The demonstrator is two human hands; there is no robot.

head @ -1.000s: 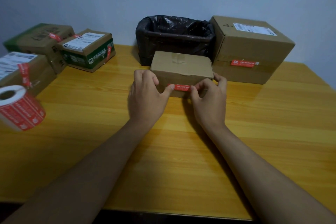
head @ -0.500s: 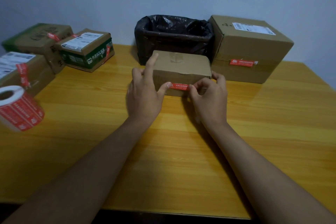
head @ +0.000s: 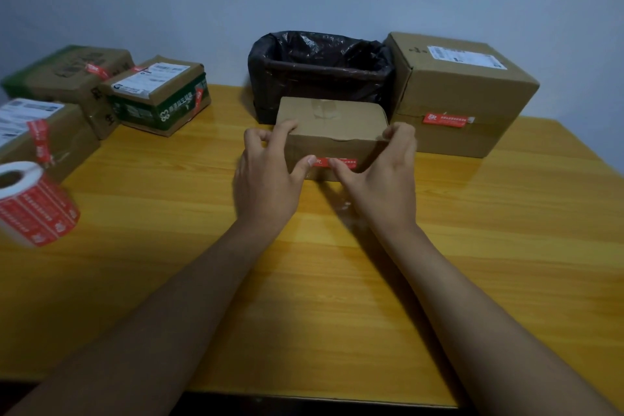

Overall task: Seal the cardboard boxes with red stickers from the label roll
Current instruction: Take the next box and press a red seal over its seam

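Note:
A small plain cardboard box [head: 332, 127] stands mid-table with a red sticker [head: 334, 163] across its front flap. My left hand [head: 270, 172] grips the box's left end, fingers over the top edge and thumb on the sticker's left end. My right hand [head: 385, 172] holds the right end, fingers on the top corner and thumb pressing the sticker. The label roll [head: 32, 204], white core with red stickers, lies on its side at the table's left edge.
A black-lined bin [head: 320, 73] stands right behind the small box. A large stickered box [head: 462, 91] sits to its right. Three stickered boxes [head: 158, 94] crowd the far left. The wooden table [head: 304, 297] stretches toward me.
Both hands spread from the box's front to its two ends, fingers now over the top corners. The thumbs stay on the sticker. The box has not shifted noticeably.

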